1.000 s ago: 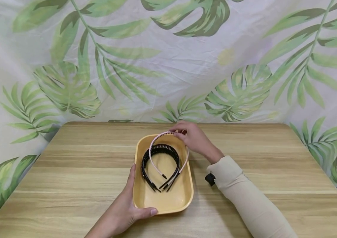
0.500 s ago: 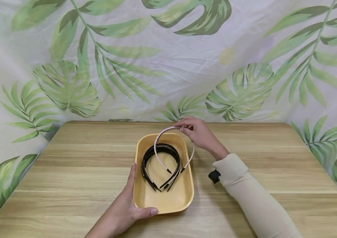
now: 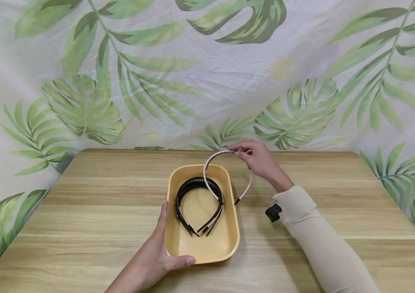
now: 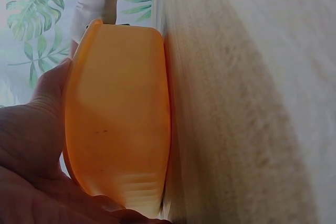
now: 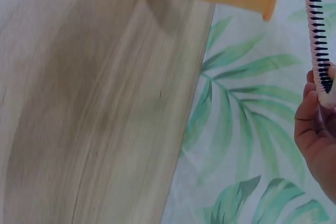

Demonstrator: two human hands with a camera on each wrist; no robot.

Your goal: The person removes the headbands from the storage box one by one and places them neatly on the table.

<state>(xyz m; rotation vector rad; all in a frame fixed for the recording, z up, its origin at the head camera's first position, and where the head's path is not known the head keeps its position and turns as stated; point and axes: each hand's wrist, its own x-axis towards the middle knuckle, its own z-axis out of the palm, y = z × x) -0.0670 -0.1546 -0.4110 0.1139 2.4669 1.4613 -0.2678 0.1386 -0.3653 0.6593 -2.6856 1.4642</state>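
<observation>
My right hand (image 3: pixel 259 159) pinches the top of a thin pale pink headband (image 3: pixel 205 172). In the right wrist view, small dark teeth line the inner side of that headband (image 5: pixel 317 30). Its loop hangs over the right rim of a yellow plastic box (image 3: pixel 189 249), one tip outside the rim. Inside the box, several black headbands (image 3: pixel 182 193) lie nested together, with a light-coloured end among their tips. My left hand (image 3: pixel 152 253) grips the box at its near left corner, thumb at the near rim and fingers along the left wall.
The box stands on a wood-grain table (image 3: pixel 94 211). Behind the table hangs a white cloth (image 3: pixel 222 81) printed with green leaves. A small black device (image 3: pixel 273 212) sits at the right wrist, by the beige sleeve (image 3: pixel 320 232).
My right hand has lifted the pink headband up and to the right, away from the black headbands and partly past the box rim. The left hand and the box stay in place.
</observation>
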